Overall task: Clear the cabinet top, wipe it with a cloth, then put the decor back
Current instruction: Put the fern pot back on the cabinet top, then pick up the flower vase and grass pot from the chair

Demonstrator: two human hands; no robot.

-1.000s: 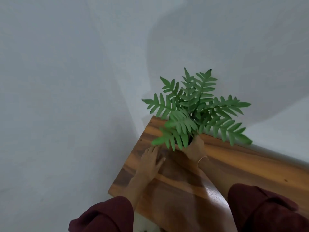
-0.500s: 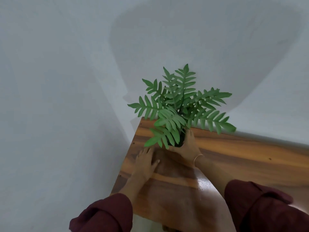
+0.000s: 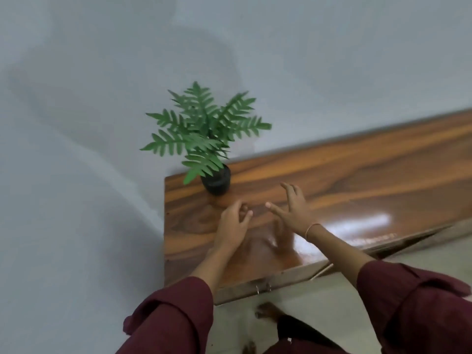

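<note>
Pale grey wall [image 3: 76,98], plain, with soft shadows, fills the far and left of the scene.

Item 1: cabinet top [image 3: 357,180], glossy brown wood with strong grain, running from the left corner off to the right. We note a bright glare patch [image 3: 365,221] on its near right part.

Item 2: potted fern [image 3: 204,129], green toothed fronds spreading over the wall. Its small dark pot [image 3: 217,181] stands upright on the far left corner of the cabinet top, close to the wall.

Item 3: left hand [image 3: 231,226], above the cabinet top, just near of the pot and apart from it. We see its fingers [image 3: 246,213] loosely curled, with nothing in them. Whether they touch the wood we cannot tell.

Item 4: right hand [image 3: 293,213], to the right of the left hand and clear of the pot. Its fingers [image 3: 293,194] are straight and spread wide, the thumb pointing left, and they hold nothing. A thin bangle [image 3: 313,227] circles the wrist.

Item 5: two dark red sleeves, left [image 3: 173,318] and right [image 3: 413,302], pushed up the forearms.

Item 6: pale floor [image 3: 319,297] below the near edge of the cabinet, with a bare foot [image 3: 268,311] on it. We also list a small metal fitting [image 3: 263,288] on the cabinet's near edge.
</note>
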